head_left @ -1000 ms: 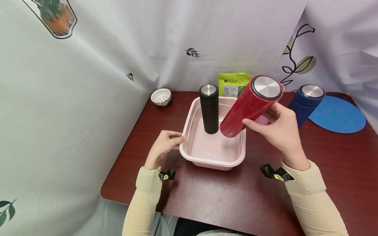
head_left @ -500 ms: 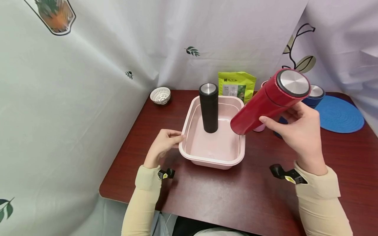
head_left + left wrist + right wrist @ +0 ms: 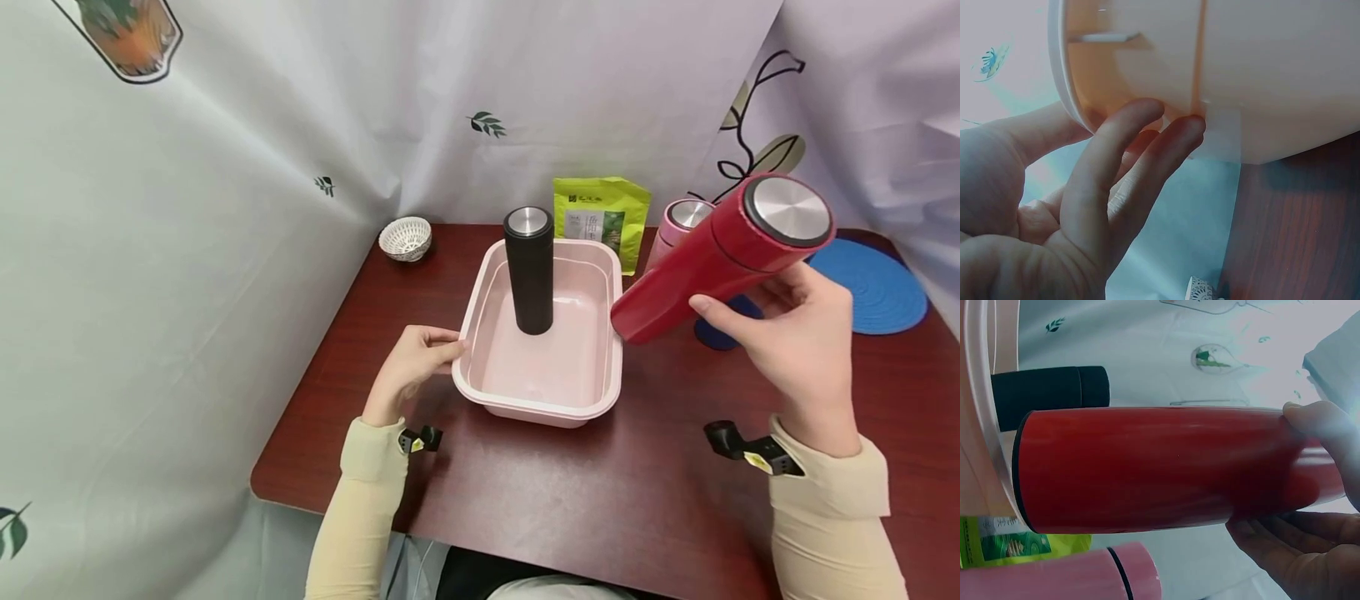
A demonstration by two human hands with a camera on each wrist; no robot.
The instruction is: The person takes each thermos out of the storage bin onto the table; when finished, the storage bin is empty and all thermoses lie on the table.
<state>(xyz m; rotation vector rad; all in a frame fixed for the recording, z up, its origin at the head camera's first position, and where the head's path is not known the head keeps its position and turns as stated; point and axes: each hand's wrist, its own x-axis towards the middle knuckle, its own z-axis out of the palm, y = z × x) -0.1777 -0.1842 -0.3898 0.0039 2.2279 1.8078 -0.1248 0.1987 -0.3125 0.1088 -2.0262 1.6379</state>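
My right hand grips a red thermos flask near its steel-topped lid end. The flask leans, its lid up to the right and its base by the right rim of a pale pink plastic basin. In the right wrist view, thumb and fingers lie on opposite sides of the red body. My left hand pinches the basin's left rim; the left wrist view shows its fingers under the rim against the outer wall. A black thermos stands upright inside the basin.
Behind the red flask stands a pink thermos, partly covered; a blue flask is mostly hidden. A green pouch leans at the back. A white openwork bowl and a round blue mat lie on the table.
The red thermos has moved right in my right hand, from over the basin to its right rim, tilting further. The left hand stays on the rim.
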